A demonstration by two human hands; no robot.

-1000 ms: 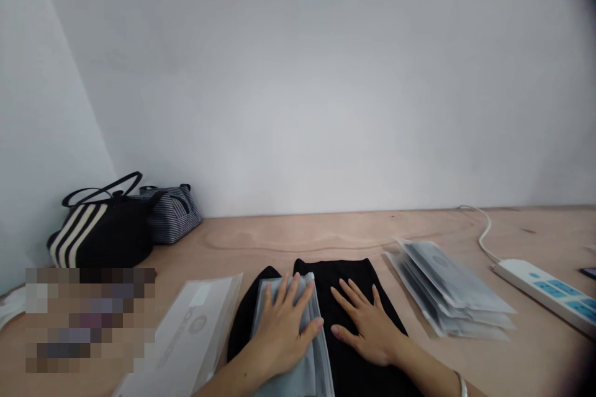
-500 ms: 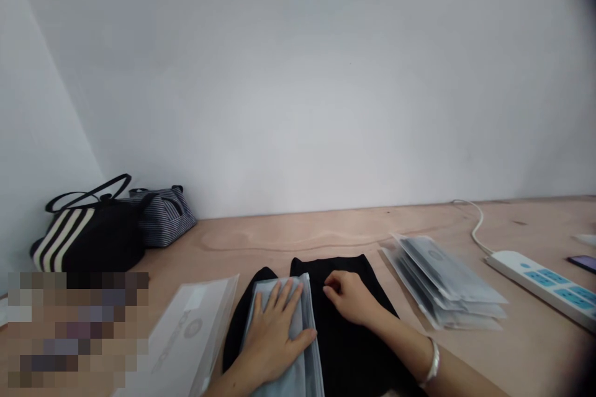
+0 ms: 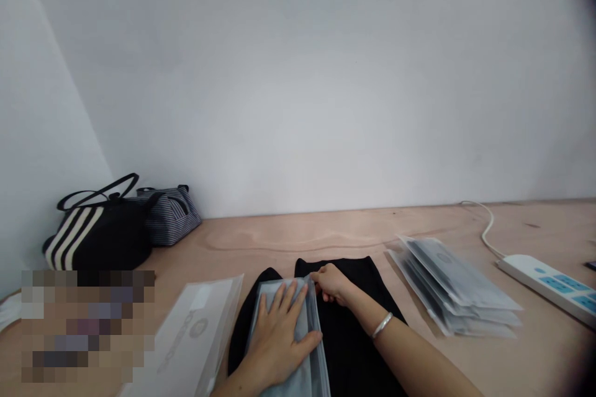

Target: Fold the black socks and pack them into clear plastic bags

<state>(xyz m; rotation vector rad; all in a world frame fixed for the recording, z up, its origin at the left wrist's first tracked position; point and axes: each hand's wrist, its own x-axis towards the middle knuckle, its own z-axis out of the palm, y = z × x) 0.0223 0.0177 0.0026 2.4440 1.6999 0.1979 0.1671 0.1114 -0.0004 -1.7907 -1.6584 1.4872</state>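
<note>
A black folded garment [image 3: 354, 322] lies on the wooden table in front of me. On its left half rests a frosted grey zip bag [image 3: 302, 372]. My left hand [image 3: 279, 338] lies flat on this bag, fingers spread. My right hand [image 3: 331, 283] is curled at the bag's far right corner, fingers pinched together on the bag's edge. A silver bangle sits on my right wrist.
An empty clear zip bag [image 3: 190, 335] lies to the left. A fanned stack of packed bags [image 3: 454, 288] lies to the right, then a white power strip [image 3: 549, 288] with its cord. Two striped bags [image 3: 107, 229] stand at the back left by the wall.
My right hand went from lying flat on the black garment to a curled pinch, then shifted left to the bag's far corner. My left hand stayed flat on the bag.
</note>
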